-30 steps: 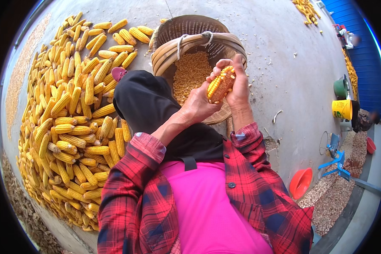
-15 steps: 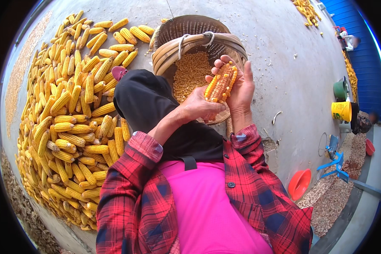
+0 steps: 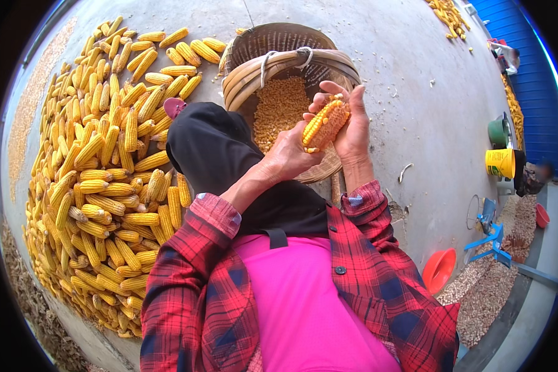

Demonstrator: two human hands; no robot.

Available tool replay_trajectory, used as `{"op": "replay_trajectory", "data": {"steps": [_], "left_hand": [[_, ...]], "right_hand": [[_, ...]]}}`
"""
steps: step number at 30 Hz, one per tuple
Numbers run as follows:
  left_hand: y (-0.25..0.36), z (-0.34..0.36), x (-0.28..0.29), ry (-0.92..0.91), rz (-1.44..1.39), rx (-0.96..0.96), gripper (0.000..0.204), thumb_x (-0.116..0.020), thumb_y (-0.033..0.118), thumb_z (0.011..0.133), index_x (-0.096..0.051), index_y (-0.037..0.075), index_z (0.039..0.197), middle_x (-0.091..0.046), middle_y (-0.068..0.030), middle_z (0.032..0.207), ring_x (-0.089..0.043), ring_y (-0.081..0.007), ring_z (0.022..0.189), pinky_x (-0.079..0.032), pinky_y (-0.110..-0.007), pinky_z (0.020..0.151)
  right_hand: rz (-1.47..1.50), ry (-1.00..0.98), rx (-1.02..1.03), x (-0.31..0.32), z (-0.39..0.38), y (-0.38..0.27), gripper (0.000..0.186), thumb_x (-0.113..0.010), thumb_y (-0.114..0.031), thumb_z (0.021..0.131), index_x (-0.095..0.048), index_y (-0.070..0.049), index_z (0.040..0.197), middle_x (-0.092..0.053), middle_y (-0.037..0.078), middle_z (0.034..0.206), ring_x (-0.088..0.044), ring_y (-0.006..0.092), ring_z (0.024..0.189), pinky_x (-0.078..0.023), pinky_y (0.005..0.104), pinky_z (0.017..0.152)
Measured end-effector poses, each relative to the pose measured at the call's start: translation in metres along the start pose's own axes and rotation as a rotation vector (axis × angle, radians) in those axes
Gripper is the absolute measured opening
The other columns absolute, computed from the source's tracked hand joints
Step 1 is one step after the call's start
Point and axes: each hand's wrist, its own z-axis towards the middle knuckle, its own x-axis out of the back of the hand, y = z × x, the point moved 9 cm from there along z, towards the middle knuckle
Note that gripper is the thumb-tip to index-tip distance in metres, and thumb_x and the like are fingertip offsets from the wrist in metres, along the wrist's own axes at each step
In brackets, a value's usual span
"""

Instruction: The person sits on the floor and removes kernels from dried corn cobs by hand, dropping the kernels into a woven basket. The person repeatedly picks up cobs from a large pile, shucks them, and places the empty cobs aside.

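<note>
A partly shelled corn cob (image 3: 323, 126) is held in both hands over the front of a woven basket (image 3: 291, 61). Yellow kernels still cover its left side, while its right side is bare and reddish-brown. My left hand (image 3: 289, 154) grips the lower end, its thumb hidden from sight. Around the upper right of the cob curls my right hand (image 3: 353, 131), its fingers behind and its palm against the bare side. Loose corn kernels (image 3: 280, 102) lie inside the basket, below the cob.
Whole corn cobs (image 3: 99, 186) are heaped on the concrete floor (image 3: 415, 118) to the left. At the right stand a yellow bucket (image 3: 500, 163), a green bucket (image 3: 498, 132) and a red basin (image 3: 439, 271). A blue metal frame (image 3: 493, 245) is beside spread bare cobs (image 3: 477, 291).
The cob has turned in my hands, so a row of kernels now faces left and more bare surface faces right. My left hand has shifted slightly up along it.
</note>
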Motion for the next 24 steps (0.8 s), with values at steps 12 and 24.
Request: {"op": "replay_trajectory", "data": {"steps": [12, 24], "left_hand": [[-0.012, 0.003, -0.007, -0.113, -0.089, 0.172, 0.047, -0.069, 0.015, 0.072, -0.052, 0.001, 0.113, -0.066, -0.0124, 0.085, -0.065, -0.0184, 0.078, -0.052, -0.032, 0.072], [-0.023, 0.000, -0.014, -0.215, -0.250, 0.325, 0.036, -0.071, 0.013, 0.074, -0.056, 0.003, 0.106, -0.061, -0.0040, 0.073, -0.060, -0.0121, 0.059, -0.048, -0.028, 0.053]], "right_hand": [[-0.043, 0.106, 0.102, 0.009, -0.002, 0.000, 0.035, -0.054, -0.017, 0.088, -0.048, -0.002, 0.119, -0.059, 0.009, 0.096, -0.062, 0.0187, 0.081, -0.056, 0.0402, 0.076], [-0.158, 0.180, 0.097, 0.015, -0.001, 0.008, 0.038, -0.059, -0.009, 0.085, -0.046, -0.003, 0.120, -0.056, 0.007, 0.092, -0.062, 0.0185, 0.080, -0.058, 0.0376, 0.072]]}}
